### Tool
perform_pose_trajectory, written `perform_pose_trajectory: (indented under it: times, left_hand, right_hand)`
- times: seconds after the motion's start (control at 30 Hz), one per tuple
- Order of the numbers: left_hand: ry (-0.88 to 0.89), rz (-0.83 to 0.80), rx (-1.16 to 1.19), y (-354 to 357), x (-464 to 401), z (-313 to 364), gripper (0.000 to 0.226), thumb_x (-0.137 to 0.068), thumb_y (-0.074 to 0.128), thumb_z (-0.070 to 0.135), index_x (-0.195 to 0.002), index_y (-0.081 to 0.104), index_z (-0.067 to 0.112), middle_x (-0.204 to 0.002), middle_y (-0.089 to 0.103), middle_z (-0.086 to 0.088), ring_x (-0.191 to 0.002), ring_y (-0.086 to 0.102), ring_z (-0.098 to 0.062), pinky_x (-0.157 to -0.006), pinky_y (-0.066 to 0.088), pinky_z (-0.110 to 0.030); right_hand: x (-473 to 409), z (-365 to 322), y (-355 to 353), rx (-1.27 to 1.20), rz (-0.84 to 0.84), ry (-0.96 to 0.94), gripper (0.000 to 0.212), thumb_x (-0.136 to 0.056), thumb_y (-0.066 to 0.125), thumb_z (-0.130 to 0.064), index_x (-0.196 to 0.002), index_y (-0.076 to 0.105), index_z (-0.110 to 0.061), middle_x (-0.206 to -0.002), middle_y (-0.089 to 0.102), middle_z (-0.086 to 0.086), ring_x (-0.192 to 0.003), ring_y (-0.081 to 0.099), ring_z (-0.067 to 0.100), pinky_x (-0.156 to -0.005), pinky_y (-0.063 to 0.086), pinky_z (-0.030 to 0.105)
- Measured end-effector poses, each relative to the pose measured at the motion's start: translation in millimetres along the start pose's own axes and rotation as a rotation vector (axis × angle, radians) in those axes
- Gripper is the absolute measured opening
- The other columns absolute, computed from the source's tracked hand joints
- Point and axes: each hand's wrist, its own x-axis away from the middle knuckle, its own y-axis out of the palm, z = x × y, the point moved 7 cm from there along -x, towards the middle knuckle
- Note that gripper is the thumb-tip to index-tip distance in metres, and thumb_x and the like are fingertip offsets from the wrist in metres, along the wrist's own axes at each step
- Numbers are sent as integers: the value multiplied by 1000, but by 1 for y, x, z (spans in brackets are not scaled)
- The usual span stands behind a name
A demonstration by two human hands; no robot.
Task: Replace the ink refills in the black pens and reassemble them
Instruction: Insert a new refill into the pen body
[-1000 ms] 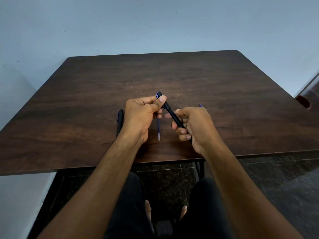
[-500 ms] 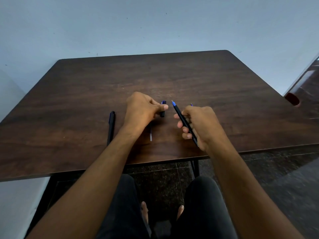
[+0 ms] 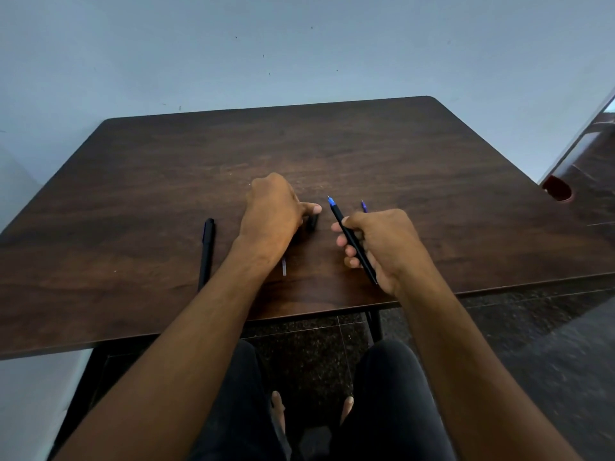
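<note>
Capped pen (image 3: pixel 206 252): a whole black pen is seen lying on the wooden table (image 3: pixel 432 181), left of both hands, its length running from near to far; nothing touches it.
Left hand (image 3: pixel 271 212): it is lowered to the table top near the middle, knuckles up and fingers curled; a black pen cap (image 3: pixel 311 222) is pinched between thumb and fingertips, its lower end at or just above the wood, which cannot be told.
Loose refill (image 3: pixel 284 267): a thin pale piece is seen lying on the table just near of the left wrist, mostly hidden by the forearm.
Black pen body (image 3: pixel 352 239): the uncapped barrel is gripped by the right hand (image 3: pixel 382 247), fingers curled round its middle; it is held tilted above the table, the blue tip pointing far and left, the rear end showing below the palm.
Gap: cap and pen tip are held apart, the tip just right of the cap.
Second refill (image 3: pixel 363 206): a small blue-purple tip is seen just beyond the right hand's knuckles; the rest is hidden.
</note>
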Motion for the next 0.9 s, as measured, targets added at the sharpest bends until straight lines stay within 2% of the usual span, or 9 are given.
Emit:
perform_pose_trajectory:
  times: [0.1,0.17,0.23,0.33,0.37,0.43,0.53,0.63,0.9]
  left_hand:
    - [49,-7,94,-7,5,-1,33,-68,87,45,-53,67,23,-41,58,9,-31,49,5,-31,31,-8]
    - [104,-23,170,-9,13,0,24,-71,87,40,-59,71,27,-51,65,11,-37,52,7,-34,33,-5]
    - [156,-30,269,-13,23,0,14,-78,84,34,-68,76,27,-60,70,10,-44,55,9,-42,41,-7]
    - [169,-68,404,-14,35,-4,10,-86,77,29,-78,79,23,-71,76,1,-57,61,-4,-56,52,-21]
    - [155,-93,457,-13,38,-6,11,-88,75,27,-79,79,21,-75,76,-5,-60,59,-9,-59,51,-27]
    - [129,-155,585,-10,44,-8,14,-91,73,23,-82,80,15,-81,76,-15,-61,54,-14,-58,47,-28]
    - [78,-237,772,-4,51,-14,12,-93,70,19,-92,80,14,-79,77,-2,-60,52,-2,-56,42,-20]
    - [14,-340,1003,2,53,-20,17,-95,65,15,-106,77,12,-89,76,0,-63,55,1,-61,39,-19]
    - [15,-326,1084,-3,47,-28,14,-93,66,11,-98,79,10,-99,78,-7,-66,60,-3,-63,40,-23]
  right_hand:
    - [0,1,3,-1,-26,9,23,-95,56,-9,-90,74,4,-59,63,6,-47,50,12,-44,40,27]
    - [0,2,4,-13,-44,9,24,-96,55,-9,-91,74,4,-58,62,5,-47,50,11,-43,40,26]
    - [0,2,8,-21,-68,11,24,-97,54,-9,-93,74,4,-61,63,6,-48,51,11,-44,41,26]
    - [1,0,13,-52,-112,-9,24,-98,50,-5,-98,72,6,-68,62,8,-53,50,13,-47,40,27]
    - [2,-1,15,-73,-133,-24,25,-98,49,-3,-99,71,7,-69,61,9,-55,50,14,-48,40,28]
    - [5,-4,21,-107,-187,-52,25,-100,47,0,-104,70,10,-71,61,10,-58,50,15,-50,41,28]
    - [10,-6,26,-117,-269,-72,25,-101,48,0,-108,69,12,-76,62,12,-62,53,16,-53,46,28]
    - [15,-3,33,-141,-355,-47,25,-101,49,0,-112,65,16,-79,61,15,-63,54,17,-55,50,28]
    - [16,-5,38,-135,-371,-99,21,-99,55,0,-108,68,14,-80,63,14,-63,56,15,-55,52,24]
